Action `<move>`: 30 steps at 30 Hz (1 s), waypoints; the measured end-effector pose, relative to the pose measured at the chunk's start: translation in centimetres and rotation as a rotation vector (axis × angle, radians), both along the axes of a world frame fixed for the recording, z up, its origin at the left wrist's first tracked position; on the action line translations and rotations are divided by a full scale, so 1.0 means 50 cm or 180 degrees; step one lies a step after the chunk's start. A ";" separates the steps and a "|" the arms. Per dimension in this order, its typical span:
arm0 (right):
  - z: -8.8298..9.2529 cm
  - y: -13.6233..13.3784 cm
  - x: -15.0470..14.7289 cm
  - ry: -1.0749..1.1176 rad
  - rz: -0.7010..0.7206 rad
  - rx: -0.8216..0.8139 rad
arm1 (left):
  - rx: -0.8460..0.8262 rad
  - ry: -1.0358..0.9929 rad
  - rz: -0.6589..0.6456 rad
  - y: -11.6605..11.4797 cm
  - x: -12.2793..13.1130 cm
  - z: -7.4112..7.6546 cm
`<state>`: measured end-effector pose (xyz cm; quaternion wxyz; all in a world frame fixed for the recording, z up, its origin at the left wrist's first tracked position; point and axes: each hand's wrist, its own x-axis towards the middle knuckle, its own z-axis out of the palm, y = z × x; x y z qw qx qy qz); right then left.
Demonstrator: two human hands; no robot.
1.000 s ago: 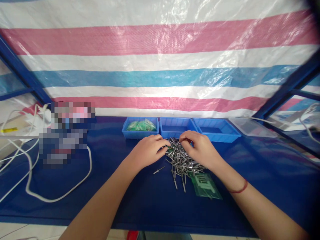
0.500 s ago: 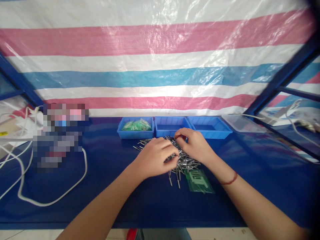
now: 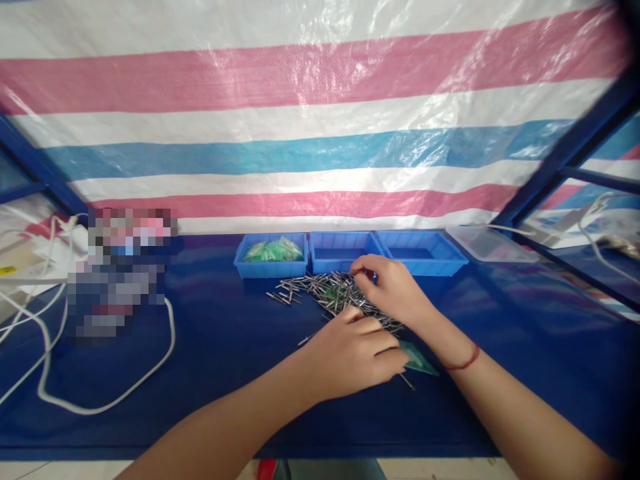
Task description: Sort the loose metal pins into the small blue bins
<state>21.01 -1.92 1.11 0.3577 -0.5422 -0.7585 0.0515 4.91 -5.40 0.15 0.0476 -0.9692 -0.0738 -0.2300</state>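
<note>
Glossy woven plastic sheet [image 3: 300,157]: broad horizontal stripes, white, pinkish red, blue. Flat, smooth tabletop [image 3: 210,427]: deep navy. Three rectangular ribbed plastic bins [image 3: 420,268]: brighter mid-blue. Small plastic packets [image 3: 274,251] in leftmost bin: green with pale, clear patches. Thin metal rivet-like pins [image 3: 340,288]: silvery grey. Flat plastic packet [image 3: 421,361]: translucent green. Thin wristband [image 3: 469,361]: dark red. Long looped cable [image 3: 173,327]: white.

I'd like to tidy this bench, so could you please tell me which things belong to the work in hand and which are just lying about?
Likely in use:
heap of metal pins
green packet, partly hidden by left hand
three blue bins

Probably just lying about:
white cable at left
clear plastic tray or lid
</note>
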 end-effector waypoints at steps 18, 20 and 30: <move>0.016 -0.005 -0.010 0.2104 0.0593 -0.0969 | -0.2098 -0.2362 0.1734 0.078 -0.050 0.035; 0.016 -0.009 -0.015 0.1974 0.0795 -0.1082 | -0.2595 -0.2601 0.1801 0.087 -0.049 0.026; 0.013 -0.017 -0.033 0.1968 0.1268 -0.1300 | -0.3965 -0.3360 0.1646 0.097 -0.031 -0.005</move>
